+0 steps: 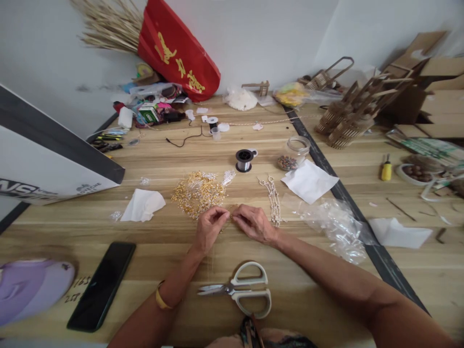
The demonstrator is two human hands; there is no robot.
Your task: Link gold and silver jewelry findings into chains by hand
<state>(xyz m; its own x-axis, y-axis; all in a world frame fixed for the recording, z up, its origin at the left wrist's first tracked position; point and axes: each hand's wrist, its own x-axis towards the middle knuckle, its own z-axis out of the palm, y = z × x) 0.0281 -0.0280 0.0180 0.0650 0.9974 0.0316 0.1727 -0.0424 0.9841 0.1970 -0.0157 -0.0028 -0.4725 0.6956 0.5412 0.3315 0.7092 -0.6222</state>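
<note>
My left hand point(210, 228) and my right hand point(254, 223) meet over the wooden table, both in a pinch with fingertips almost touching. Between them a thin strand with tiny gold bits point(222, 231) shows; its exact kind is too small to tell. Just beyond my left hand lies a tangled heap of gold and silver bead strands point(197, 193). Beaded silver chains point(274, 203) rest to the right of my right hand. A pair of white-handled scissors point(232, 289) lies nearer to me, below both hands, its blades pointing left.
A spool of wire point(244, 160) stands beyond the hands, with a glass jar of beads point(293, 152) farther right. White paper point(310, 181) and clear plastic bags point(340, 232) lie at right. A black phone point(102, 286) and a purple cap point(34, 287) are at left.
</note>
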